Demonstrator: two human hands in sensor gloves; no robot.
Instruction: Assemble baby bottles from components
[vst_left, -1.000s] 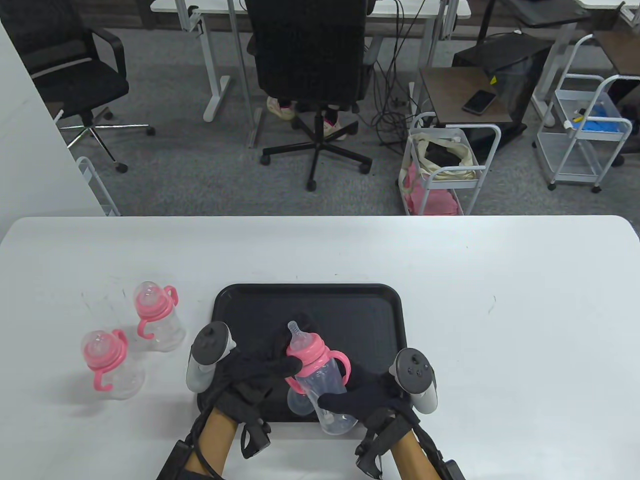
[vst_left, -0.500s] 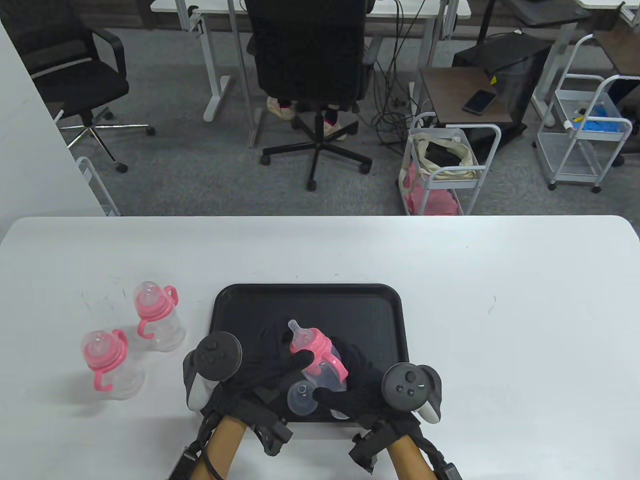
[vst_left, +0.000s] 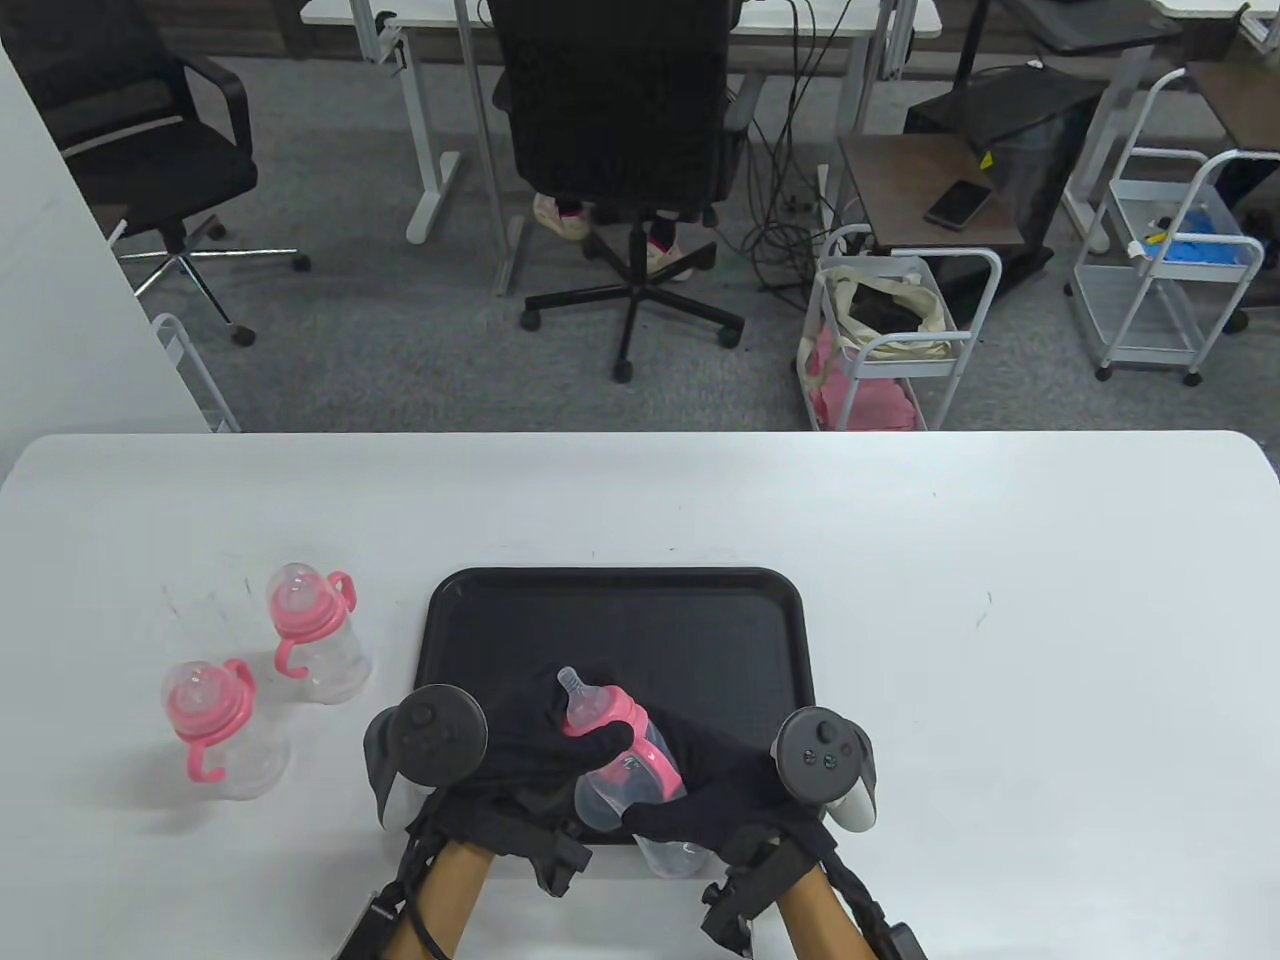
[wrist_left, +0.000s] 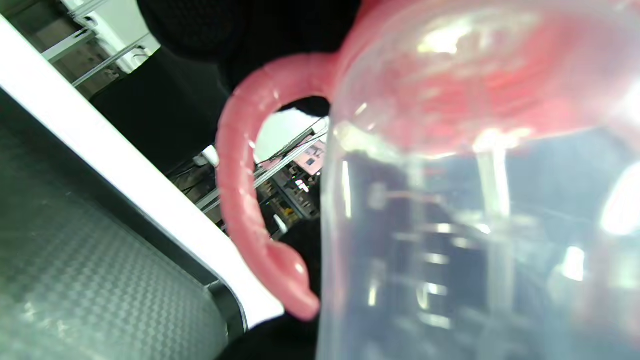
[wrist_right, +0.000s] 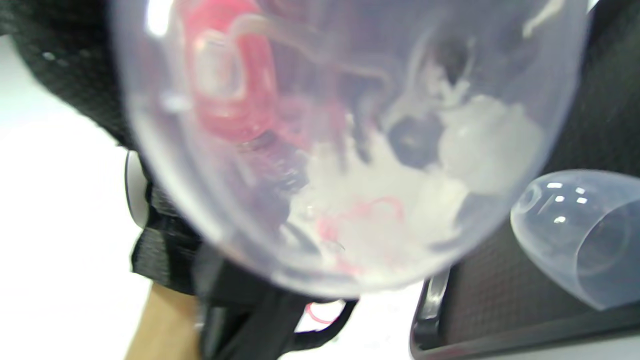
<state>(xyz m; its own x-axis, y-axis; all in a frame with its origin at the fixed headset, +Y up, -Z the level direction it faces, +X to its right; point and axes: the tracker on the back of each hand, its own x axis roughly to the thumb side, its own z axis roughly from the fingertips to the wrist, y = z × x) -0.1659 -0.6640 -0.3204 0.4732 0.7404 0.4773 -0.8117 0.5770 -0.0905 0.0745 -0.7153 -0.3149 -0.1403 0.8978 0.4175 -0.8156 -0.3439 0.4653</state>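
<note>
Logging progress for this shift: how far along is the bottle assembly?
Two capped bottles stand finished left of the tray. The third bottle is in both hands, collar and teat on. Its clear cap lies on the tray, unfitted.

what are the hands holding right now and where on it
Both hold one baby bottle above the tray: left hand at the pink collar, right hand around the clear body's lower part.
</note>
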